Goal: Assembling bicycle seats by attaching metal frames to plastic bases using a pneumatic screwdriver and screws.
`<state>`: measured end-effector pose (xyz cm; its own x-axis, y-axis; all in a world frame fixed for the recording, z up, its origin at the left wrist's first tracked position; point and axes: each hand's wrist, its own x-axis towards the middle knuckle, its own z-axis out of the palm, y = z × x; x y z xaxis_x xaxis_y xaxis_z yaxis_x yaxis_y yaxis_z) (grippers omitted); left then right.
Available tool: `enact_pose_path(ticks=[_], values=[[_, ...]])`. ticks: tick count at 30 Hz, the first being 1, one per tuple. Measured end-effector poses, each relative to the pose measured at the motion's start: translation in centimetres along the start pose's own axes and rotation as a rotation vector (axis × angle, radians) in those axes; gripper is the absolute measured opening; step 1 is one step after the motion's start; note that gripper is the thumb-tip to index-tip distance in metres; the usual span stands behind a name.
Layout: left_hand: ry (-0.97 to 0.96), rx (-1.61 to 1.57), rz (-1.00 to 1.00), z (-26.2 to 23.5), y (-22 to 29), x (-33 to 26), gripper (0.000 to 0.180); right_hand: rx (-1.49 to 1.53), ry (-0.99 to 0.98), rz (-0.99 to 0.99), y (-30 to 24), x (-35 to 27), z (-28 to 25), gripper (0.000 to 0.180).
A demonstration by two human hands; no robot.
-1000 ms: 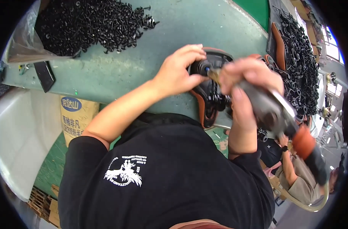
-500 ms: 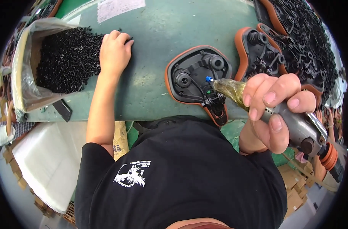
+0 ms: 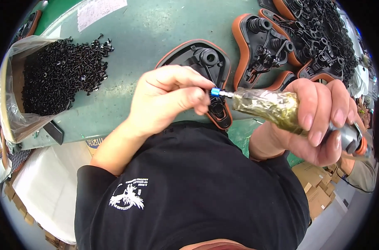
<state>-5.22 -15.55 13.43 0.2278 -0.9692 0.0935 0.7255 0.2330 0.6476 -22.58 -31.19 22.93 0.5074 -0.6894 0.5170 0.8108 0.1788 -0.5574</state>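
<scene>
Right of the orange-edged black seat [image 3: 221,68] on the green desk [image 3: 156,25], the right hand [image 3: 322,118] hugs a grey, plastic-wrapped tool [image 3: 268,109], and I can't tell if the left hand [image 3: 162,98] pinches anything by the tool's blue tip [image 3: 215,92].

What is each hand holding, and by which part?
The right hand grips a driver around its middle. The left hand is at the driver's blue tip; whether it pinches anything cannot be told.

A sheet of paper [image 3: 101,12] lay on the green table [image 3: 143,37] near its far edge, and a flat black object [image 3: 54,132] by the near edge. Cardboard boxes [image 3: 316,185] sat at the lower right.
</scene>
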Motion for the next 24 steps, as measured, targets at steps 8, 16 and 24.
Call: enact_pose_path(ticks=[8,16,24], values=[[0.059,0.172,0.031,-0.4,-1.0,-0.4,0.022,-0.237,-0.303,0.009,0.4,-1.1,0.3,0.034],[-0.379,0.811,0.179,-1.0,1.7,3.8,0.040,-0.292,-0.478,0.001,-1.4,-1.2,-1.1,0.038],[-0.558,1.515,0.126,-6.5,1.6,11.5,0.066,-0.635,-0.454,-0.101,-0.7,-0.8,-2.2,0.047]])
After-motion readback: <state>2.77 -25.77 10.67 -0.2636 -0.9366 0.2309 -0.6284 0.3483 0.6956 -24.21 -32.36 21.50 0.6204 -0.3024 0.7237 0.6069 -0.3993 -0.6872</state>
